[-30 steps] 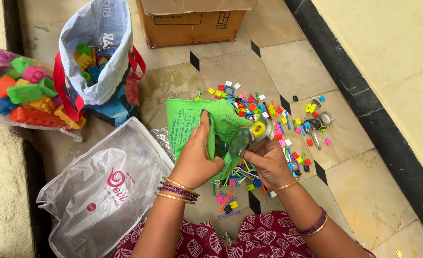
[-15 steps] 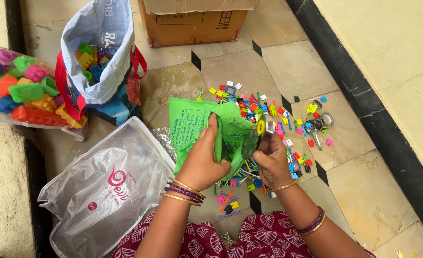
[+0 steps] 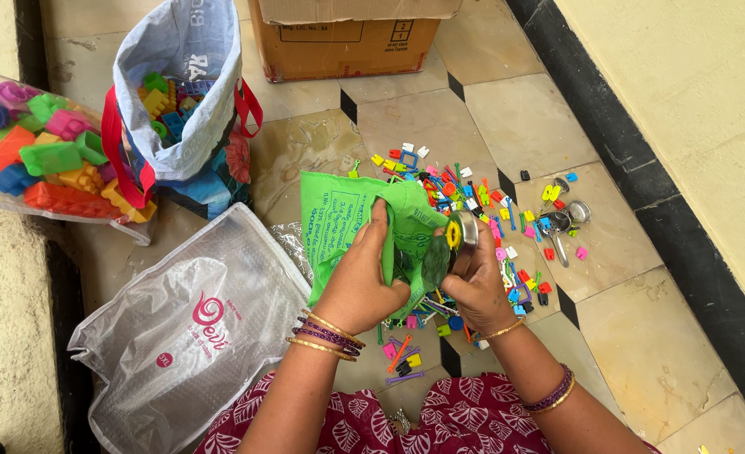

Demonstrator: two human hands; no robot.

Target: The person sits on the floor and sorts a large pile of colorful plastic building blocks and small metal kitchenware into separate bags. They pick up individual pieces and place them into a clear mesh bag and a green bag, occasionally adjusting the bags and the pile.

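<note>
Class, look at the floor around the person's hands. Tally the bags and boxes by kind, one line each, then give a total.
Green bag, held open by the left hand while the right hand tips a metal bowl at its mouth: 1
White bag with red handles: 1
Clear plastic bags: 2
Cardboard box: 1
Total: 5
</note>
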